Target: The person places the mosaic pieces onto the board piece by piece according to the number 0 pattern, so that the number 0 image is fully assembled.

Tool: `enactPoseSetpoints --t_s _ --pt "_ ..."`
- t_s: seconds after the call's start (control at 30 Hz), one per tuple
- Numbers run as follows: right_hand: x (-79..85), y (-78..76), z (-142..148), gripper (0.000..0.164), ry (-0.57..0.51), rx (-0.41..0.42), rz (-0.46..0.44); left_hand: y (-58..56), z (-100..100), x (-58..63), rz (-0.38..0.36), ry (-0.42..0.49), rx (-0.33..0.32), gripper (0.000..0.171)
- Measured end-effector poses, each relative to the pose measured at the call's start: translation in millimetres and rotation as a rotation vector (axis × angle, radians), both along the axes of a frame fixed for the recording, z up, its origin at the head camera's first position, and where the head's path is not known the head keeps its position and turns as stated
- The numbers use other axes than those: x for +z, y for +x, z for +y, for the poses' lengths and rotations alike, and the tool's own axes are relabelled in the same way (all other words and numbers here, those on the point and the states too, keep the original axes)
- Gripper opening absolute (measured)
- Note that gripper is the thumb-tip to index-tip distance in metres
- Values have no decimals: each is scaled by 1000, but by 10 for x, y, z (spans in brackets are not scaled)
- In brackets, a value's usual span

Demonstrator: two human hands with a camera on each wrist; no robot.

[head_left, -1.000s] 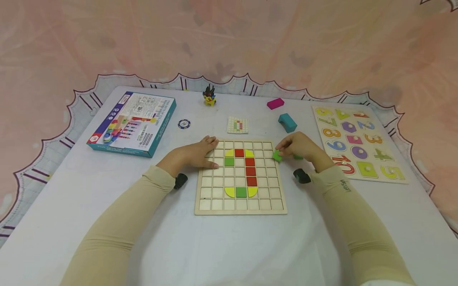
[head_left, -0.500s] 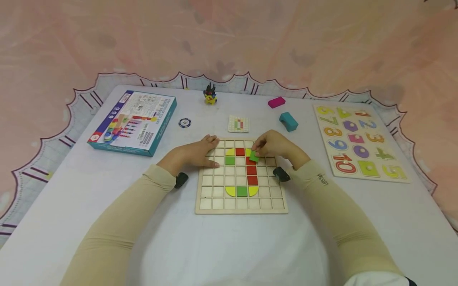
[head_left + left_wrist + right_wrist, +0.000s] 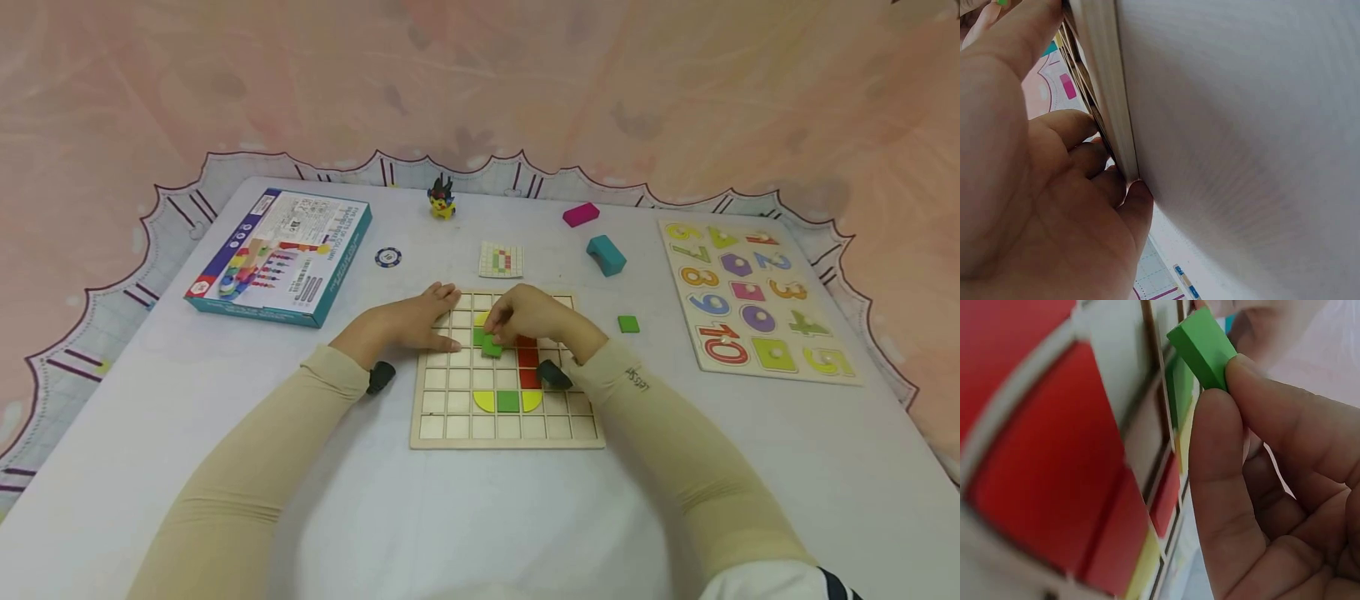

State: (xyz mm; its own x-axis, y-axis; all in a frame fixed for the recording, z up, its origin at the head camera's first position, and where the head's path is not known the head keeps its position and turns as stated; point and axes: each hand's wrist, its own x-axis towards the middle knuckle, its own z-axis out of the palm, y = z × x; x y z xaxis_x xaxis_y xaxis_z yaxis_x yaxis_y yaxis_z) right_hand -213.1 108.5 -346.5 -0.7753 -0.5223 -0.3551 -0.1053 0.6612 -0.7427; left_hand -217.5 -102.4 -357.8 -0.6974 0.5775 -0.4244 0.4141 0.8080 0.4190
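Note:
My right hand (image 3: 536,315) pinches a green square tile (image 3: 1202,347) between thumb and finger, tilted over the left part of the wooden grid board (image 3: 442,439). Another green tile (image 3: 1180,390) lies in a cell just behind it. Red tiles (image 3: 528,357) stand in a column beneath the right wrist. Near the board's bottom, a green tile (image 3: 507,402) sits between two yellow rounded tiles (image 3: 484,402). My left hand (image 3: 412,323) rests on the board's upper left edge, fingers spread and partly over the rim; the left wrist view shows its fingertips touching that edge (image 3: 1107,94).
A loose green tile (image 3: 628,324) lies right of the board. Behind it are a small pattern card (image 3: 501,260), a teal arch block (image 3: 606,255), a magenta block (image 3: 581,215), a toy figure (image 3: 442,200) and a round chip (image 3: 388,257). A box (image 3: 281,258) and number puzzle (image 3: 757,304) flank the board.
The right hand has carried the green tile leftward from the board's right edge across to its left columns. The loose green tile on the table is now uncovered. My left hand has stayed put.

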Motion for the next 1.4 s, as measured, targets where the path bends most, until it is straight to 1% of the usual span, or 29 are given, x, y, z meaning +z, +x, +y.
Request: enactPoseSetpoints --t_s 0.17,0.43,0.67,0.8,0.93,1.07,1.2,1.4 --pt "-33 37 -82 13 24 39 18 -5 0 1 0 0 -7 90" --pt "-56 80 -165 11 90 102 85 1 -5 15 2 12 -8 90" --pt "-46 89 -204 14 152 119 99 2 -8 22 -8 10 -2 90" --pt "-42 97 -210 14 168 117 94 1 -8 23 -9 14 0 90" --pt "-44 105 -179 15 158 103 92 2 -6 21 -7 14 -2 91" --pt "-29 107 -92 17 122 78 98 -1 -2 14 -4 8 -2 91" --pt "26 87 61 18 87 18 94 -5 3 9 -5 6 1 91" --pt "116 40 409 19 91 -80 107 -11 -5 -5 -16 2 13 92"
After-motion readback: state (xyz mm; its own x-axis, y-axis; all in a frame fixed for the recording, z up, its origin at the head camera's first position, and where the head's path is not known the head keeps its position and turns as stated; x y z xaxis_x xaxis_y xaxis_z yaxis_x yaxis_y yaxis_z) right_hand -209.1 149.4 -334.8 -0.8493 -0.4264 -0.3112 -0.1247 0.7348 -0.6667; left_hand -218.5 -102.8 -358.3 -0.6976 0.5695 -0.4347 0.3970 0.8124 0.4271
